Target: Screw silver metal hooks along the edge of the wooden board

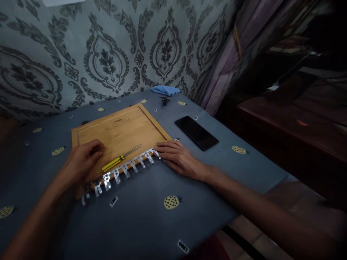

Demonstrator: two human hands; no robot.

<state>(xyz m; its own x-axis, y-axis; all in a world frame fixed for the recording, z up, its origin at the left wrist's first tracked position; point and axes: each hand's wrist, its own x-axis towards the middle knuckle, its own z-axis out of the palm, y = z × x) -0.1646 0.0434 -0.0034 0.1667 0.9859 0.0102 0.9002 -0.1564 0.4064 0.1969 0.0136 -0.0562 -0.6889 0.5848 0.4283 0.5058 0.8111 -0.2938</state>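
A wooden board [119, 130] lies on a table covered with a blue-grey cloth. A metal hook rail [121, 171] with several hooks runs along the board's near edge. On the board, just behind the rail, lies a yellow-handled screwdriver [119, 159]. My left hand [82, 160] rests on the board's near left part with its fingers curled, and I cannot see anything in them. My right hand [177, 156] lies flat on the cloth at the rail's right end, fingertips touching it.
A black phone [196, 132] lies face up to the right of the board. A blue cloth [165, 90] and a small dark tool [164, 100] sit at the table's far edge by the patterned wall. Dark wooden furniture [284, 130] stands to the right.
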